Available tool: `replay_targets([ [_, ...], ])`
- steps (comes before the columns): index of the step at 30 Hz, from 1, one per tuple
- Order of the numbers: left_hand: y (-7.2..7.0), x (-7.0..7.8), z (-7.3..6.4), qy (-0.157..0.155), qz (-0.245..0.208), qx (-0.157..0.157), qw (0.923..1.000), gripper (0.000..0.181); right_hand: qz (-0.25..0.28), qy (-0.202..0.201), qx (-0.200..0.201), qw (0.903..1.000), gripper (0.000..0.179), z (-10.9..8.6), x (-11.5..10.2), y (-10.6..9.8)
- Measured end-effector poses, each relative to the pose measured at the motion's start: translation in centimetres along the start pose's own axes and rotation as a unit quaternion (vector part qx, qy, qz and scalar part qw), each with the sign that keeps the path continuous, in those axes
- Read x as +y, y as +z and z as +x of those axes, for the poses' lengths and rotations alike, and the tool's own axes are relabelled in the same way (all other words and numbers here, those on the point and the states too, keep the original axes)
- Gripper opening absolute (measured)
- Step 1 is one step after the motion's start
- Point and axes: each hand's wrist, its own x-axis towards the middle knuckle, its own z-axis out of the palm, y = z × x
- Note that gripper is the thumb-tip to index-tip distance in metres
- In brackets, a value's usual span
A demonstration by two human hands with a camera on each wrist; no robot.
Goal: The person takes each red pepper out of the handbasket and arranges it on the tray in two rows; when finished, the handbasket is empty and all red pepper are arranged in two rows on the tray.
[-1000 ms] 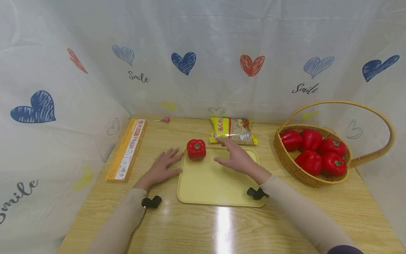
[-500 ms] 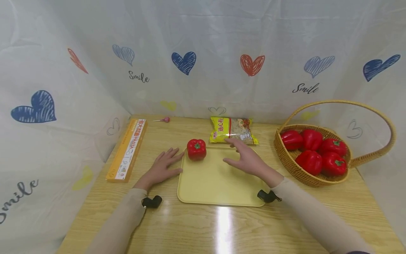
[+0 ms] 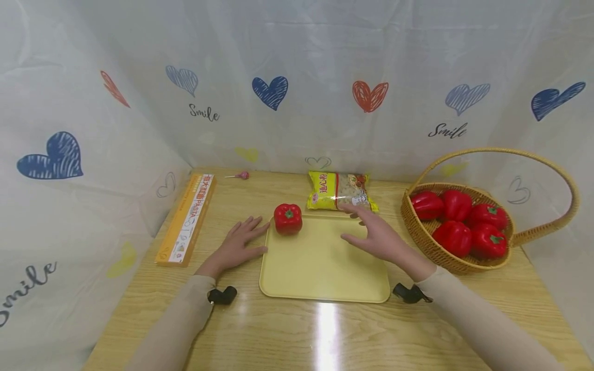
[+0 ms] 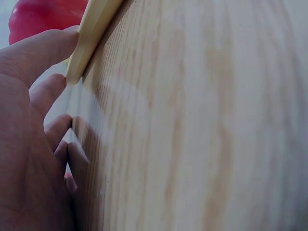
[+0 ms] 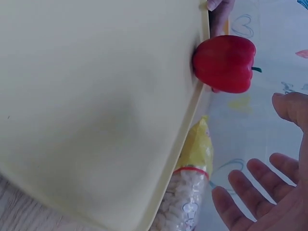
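Left arm in long beige fabric sleeve (image 3: 174, 322): enters from near left, angled toward far right. Bare left hand (image 3: 233, 247): low, back upward, fingers spread and extended toward far right, thumb out to the right. Right arm in matching beige sleeve (image 3: 487, 314): enters from near right. Bare right hand (image 3: 381, 238): raised, fingers pointing far left, slightly bent, separated; thumb well apart from them.

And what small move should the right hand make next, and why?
Probably the right hand should reach toward the basket: this hand holds nothing, one red pepper stands on the tray with room beside it, and five more peppers lie in the basket.
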Motion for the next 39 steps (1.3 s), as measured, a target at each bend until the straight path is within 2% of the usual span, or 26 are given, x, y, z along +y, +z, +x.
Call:
replay_targets([
  [5, 0.1, 0.0, 0.0, 0.001, 0.005, 0.005, 1.0, 0.071, -0.016, -0.004, 0.015, 0.9997, 0.07, -0.9, 0.8, -0.8],
  [15, 0.2, -0.1, 0.0, -0.002, 0.004, 0.003, 1.0, 0.071, -0.02, 0.029, 0.027, 0.999, 0.065, -2.8, 1.6, -2.9],
  [28, 0.2, 0.0, -0.1, -0.001, 0.005, 0.006, 1.0, 0.07, -0.013, 0.019, 0.057, 0.9981, 0.057, -4.5, 2.5, -4.2],
  [39, 0.1, 0.1, -0.1, 0.005, 0.006, 0.012, 0.9999, 0.071, -0.043, 0.061, 0.069, 0.9949, 0.059, -5.9, 2.6, -5.9],
])
